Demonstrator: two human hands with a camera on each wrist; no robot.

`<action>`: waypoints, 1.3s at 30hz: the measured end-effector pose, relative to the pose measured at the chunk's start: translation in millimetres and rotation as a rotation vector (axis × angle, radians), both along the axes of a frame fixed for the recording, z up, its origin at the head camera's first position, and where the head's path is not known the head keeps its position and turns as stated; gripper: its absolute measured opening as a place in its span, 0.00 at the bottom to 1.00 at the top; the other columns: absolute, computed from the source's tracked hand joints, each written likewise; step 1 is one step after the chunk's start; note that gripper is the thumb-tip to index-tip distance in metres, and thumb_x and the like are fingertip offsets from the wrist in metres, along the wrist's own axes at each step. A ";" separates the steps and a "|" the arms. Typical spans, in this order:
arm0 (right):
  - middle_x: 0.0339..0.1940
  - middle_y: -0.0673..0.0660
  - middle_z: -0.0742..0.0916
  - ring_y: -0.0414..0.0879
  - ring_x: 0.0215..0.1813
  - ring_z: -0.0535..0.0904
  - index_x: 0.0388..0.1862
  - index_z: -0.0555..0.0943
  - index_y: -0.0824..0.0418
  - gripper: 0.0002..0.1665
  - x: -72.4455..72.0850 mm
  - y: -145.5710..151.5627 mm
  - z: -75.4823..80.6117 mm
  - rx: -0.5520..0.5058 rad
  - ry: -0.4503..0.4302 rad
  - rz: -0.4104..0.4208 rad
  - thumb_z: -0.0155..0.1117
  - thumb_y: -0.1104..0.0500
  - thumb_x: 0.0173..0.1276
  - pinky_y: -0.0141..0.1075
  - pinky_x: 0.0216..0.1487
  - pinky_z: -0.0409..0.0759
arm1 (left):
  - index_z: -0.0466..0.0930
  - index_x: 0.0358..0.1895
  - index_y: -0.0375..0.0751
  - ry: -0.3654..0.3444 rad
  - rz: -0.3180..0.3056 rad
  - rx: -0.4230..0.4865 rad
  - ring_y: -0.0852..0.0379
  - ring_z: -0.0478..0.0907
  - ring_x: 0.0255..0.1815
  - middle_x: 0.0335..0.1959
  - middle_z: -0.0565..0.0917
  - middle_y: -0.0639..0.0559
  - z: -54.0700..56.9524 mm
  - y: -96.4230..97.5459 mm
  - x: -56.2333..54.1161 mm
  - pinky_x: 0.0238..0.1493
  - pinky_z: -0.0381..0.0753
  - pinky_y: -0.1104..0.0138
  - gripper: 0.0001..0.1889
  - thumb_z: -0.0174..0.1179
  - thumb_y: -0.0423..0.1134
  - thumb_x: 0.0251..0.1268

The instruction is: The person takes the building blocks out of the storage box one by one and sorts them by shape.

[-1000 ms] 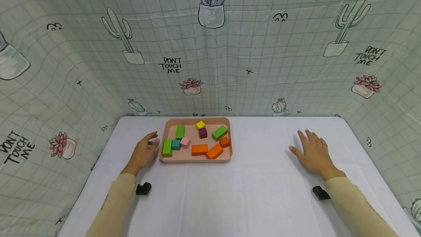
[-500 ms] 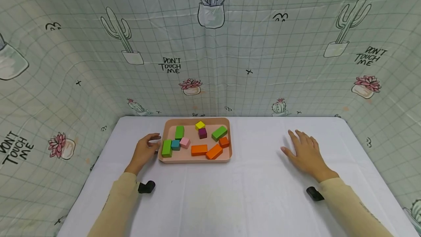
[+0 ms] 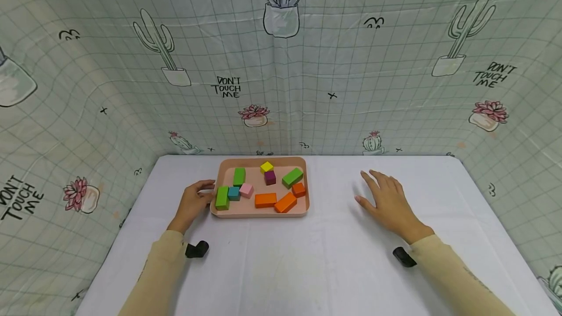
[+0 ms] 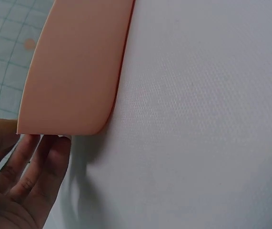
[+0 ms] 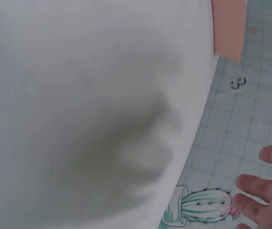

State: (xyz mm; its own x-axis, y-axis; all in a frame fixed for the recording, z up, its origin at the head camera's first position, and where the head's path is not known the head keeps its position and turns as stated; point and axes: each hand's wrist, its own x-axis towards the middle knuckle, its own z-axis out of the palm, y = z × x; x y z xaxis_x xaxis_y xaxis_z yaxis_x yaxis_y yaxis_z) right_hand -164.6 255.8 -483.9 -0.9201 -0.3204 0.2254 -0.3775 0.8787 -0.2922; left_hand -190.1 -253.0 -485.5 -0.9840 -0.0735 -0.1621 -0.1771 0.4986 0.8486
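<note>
A shallow peach tray (image 3: 246, 214) lies toward the back of the table, left of centre. My left hand (image 3: 190, 205) is at its left short side, fingertips right against the wall, as the left wrist view also shows with the fingers (image 4: 50, 162) below the tray's end. Inside lie wooden blocks: green (image 3: 222, 198), teal (image 3: 234, 193), pink (image 3: 246, 190), yellow (image 3: 267, 167), purple (image 3: 270, 178) and orange (image 3: 265, 201) ones, scattered loosely. To the tray's right, my right hand (image 3: 388, 206) hovers over the table, palm down, fingers spread and holding nothing.
White cloth covers the table (image 3: 298, 267). Behind and at both sides hangs a grid-patterned curtain (image 3: 307, 62) printed with cacti. A black wrist camera (image 3: 197, 249) is worn on the left wrist, another black camera (image 3: 404, 257) on the right.
My right hand has moved left, toward the tray, still spread. My left hand has shifted slightly right, up to the tray's side. The blocks keep their places in the tray.
</note>
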 end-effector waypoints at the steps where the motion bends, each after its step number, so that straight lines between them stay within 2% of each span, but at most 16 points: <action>1: 0.75 0.74 0.70 0.73 0.75 0.64 0.81 0.65 0.68 0.41 -0.1 -2.7 0.3 0.003 -0.006 0.003 0.66 0.50 0.78 0.69 0.76 0.55 | 0.73 0.73 0.28 -0.010 0.004 0.005 0.42 0.83 0.58 0.67 0.77 0.30 -0.2 -0.2 0.0 0.45 0.85 0.70 0.23 0.55 0.30 0.80; 6: 0.76 0.73 0.71 0.71 0.76 0.64 0.81 0.66 0.67 0.41 -0.3 -16.5 0.5 0.012 -0.015 0.021 0.66 0.48 0.79 0.68 0.77 0.54 | 0.76 0.70 0.27 -0.049 0.027 0.021 0.47 0.83 0.54 0.66 0.78 0.30 -0.7 -0.8 -0.7 0.41 0.84 0.71 0.22 0.55 0.31 0.79; 15: 0.75 0.71 0.74 0.69 0.76 0.67 0.80 0.68 0.65 0.40 -0.6 -42.2 1.6 0.027 0.010 0.085 0.68 0.47 0.78 0.66 0.78 0.57 | 0.78 0.69 0.26 -0.062 0.062 0.038 0.56 0.80 0.44 0.66 0.78 0.30 0.1 -0.7 0.0 0.35 0.82 0.74 0.20 0.57 0.31 0.79; 25: 0.74 0.69 0.75 0.66 0.75 0.69 0.78 0.70 0.65 0.40 -6.1 -66.4 3.7 0.037 0.049 0.140 0.70 0.48 0.75 0.64 0.77 0.61 | 0.78 0.69 0.27 -0.059 0.068 0.040 0.55 0.80 0.45 0.65 0.77 0.30 2.0 2.4 -0.3 0.35 0.82 0.73 0.20 0.57 0.32 0.80; 30: 0.74 0.69 0.75 0.65 0.75 0.70 0.78 0.71 0.64 0.40 -11.4 -76.7 3.4 0.051 0.055 0.149 0.70 0.46 0.76 0.63 0.77 0.62 | 0.78 0.69 0.28 -0.076 0.089 0.037 0.54 0.79 0.46 0.66 0.77 0.31 2.7 4.6 0.3 0.35 0.82 0.74 0.20 0.57 0.32 0.80; 39: 0.73 0.68 0.77 0.64 0.74 0.71 0.76 0.73 0.64 0.40 -21.0 -95.4 2.5 0.056 0.096 0.160 0.72 0.47 0.74 0.63 0.77 0.64 | 0.78 0.68 0.26 -0.064 0.096 0.041 0.53 0.79 0.46 0.63 0.79 0.30 5.8 7.0 1.6 0.35 0.81 0.74 0.19 0.58 0.31 0.80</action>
